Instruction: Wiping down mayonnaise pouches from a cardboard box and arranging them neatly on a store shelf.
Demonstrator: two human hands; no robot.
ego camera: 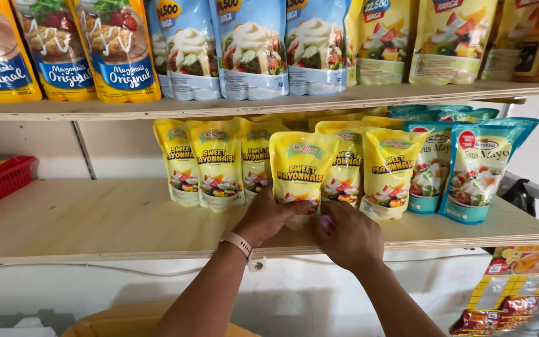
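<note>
Both grips are closing on the base of one yellow mayonnaise pouch point(302, 170): the left hand point(268, 217) is pinching its lower left corner, the right hand point(346, 235) is curling against its lower right, fingers nearly shut. The pouch is standing upright at the front of the lower wooden shelf point(95, 218), just ahead of a row of matching yellow pouches point(216, 163) and beside teal-blue pouches point(478, 171). Judged from this pose, seating it well calls for flattening the bottom gusset and keeping the printed face square to the shelf edge. The pouch's base is hidden behind the fingers; the upper shelf's packs point(251, 50) are cut off at the top.
</note>
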